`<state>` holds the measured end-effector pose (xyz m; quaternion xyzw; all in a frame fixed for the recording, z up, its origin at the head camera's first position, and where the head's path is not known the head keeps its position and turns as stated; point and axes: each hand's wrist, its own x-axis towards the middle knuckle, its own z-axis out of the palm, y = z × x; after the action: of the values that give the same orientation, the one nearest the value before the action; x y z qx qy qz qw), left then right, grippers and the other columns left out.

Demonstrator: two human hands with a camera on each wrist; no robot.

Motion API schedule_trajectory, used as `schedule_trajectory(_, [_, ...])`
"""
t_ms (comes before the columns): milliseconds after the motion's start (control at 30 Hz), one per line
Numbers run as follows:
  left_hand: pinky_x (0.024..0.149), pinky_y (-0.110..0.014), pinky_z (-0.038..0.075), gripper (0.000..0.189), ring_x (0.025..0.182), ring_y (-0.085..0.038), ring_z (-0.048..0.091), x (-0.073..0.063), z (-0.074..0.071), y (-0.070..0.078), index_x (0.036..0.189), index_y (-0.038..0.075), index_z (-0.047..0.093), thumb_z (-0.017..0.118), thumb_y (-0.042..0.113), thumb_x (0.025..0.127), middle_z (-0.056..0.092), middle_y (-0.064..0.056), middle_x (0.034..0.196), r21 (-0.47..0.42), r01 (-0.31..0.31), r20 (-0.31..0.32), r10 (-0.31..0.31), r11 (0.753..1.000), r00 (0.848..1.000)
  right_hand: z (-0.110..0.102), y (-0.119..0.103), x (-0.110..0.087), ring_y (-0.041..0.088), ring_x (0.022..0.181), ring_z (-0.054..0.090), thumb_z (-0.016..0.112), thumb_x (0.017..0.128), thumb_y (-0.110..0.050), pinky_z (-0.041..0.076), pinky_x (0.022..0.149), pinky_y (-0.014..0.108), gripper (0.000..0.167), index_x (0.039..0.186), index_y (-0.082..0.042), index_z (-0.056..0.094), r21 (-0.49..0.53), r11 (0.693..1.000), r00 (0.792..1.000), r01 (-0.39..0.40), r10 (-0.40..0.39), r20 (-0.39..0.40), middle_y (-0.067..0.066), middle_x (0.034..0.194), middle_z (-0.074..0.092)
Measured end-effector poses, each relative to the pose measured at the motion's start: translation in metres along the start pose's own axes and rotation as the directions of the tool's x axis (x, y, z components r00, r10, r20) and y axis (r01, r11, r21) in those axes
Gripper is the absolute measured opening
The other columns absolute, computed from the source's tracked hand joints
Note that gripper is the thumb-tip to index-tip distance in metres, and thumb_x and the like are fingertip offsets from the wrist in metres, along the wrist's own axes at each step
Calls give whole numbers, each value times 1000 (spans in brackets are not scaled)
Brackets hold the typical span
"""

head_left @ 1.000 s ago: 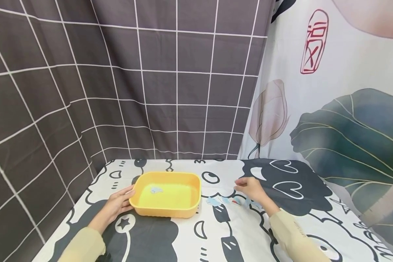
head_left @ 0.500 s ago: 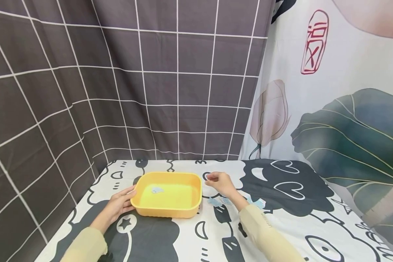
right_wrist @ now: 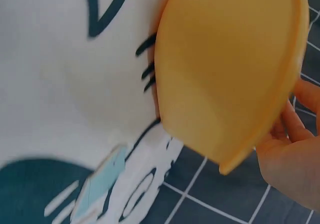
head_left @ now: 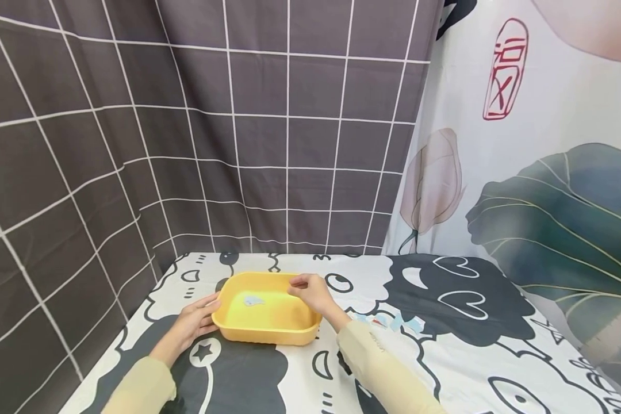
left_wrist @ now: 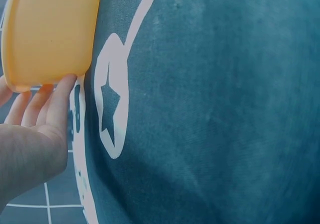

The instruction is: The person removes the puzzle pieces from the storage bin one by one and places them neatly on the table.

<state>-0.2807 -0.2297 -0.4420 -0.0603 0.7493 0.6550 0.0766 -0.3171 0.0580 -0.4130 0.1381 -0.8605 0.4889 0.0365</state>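
A yellow plastic basin [head_left: 269, 336] stands on the patterned cloth, with one small flat light-blue piece [head_left: 253, 300] lying inside. My left hand [head_left: 192, 323] rests against the basin's left end, its fingers fairly straight on the wall, as the left wrist view also shows. Over the basin's right rim reaches my right hand [head_left: 313, 296], fingertips bent together above the inside. Whether anything is between those fingertips cannot be seen; in the right wrist view the basin wall hides them. More flat light-blue pieces [head_left: 397, 322], one with a red mark, lie right of the basin.
The table cloth [head_left: 269, 368] carries black-and-white cartoon drawings. Behind it hangs a dark grey curtain [head_left: 253, 138] with white grid lines. A white curtain [head_left: 460, 75] with leaf and flower prints hangs at the right.
My right hand has moved left from above the loose pieces to over the basin's right side. My left hand has stayed at the basin's left end. The view has shifted slightly.
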Motion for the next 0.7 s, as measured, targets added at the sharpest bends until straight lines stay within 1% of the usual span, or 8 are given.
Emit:
schedule_trajectory(167, [83, -33, 62, 65, 98, -15, 70, 0, 0, 0, 149, -1, 34, 59, 32, 98, 52, -25, 141, 10, -7, -6, 7, 1000, 1000, 17, -1, 7, 28, 93, 70, 71, 84, -5, 60, 79, 29, 24, 106, 7, 70, 3, 1000, 1000, -5, 5, 2, 20, 101, 73])
schedule_trajectory(367, [86, -35, 61, 63, 100, -17, 70, -2, 0, -1, 149, -1, 35, 58, 30, 98, 50, -26, 143, 11, -3, -26, 3, 1000, 1000, 44, -8, 13, 32, 96, 69, 72, 83, -4, 60, 81, 32, 28, 108, 10, 69, 17, 1000, 999, 1, -2, 54, 23, 105, 72])
schedule_trajectory(467, [86, -35, 61, 61, 99, -17, 70, -2, 0, -1, 148, -1, 37, 58, 28, 98, 51, -27, 142, 3, -1, -38, 1, 1000, 999, 58, -13, 17, 33, 97, 68, 73, 82, -3, 60, 81, 33, 28, 107, 11, 69, 26, 1000, 998, 1, -3, 70, 24, 105, 71])
schedule_trajectory(700, [86, -38, 61, 61, 102, -22, 70, -1, 4, -1, 148, -1, 38, 59, 28, 98, 52, -27, 140, -8, -11, -33, 10, 1000, 999, 76, -20, 28, 34, 101, 67, 73, 81, -2, 59, 88, 39, 28, 106, 10, 69, -19, 1000, 999, -18, 19, 39, 23, 107, 72])
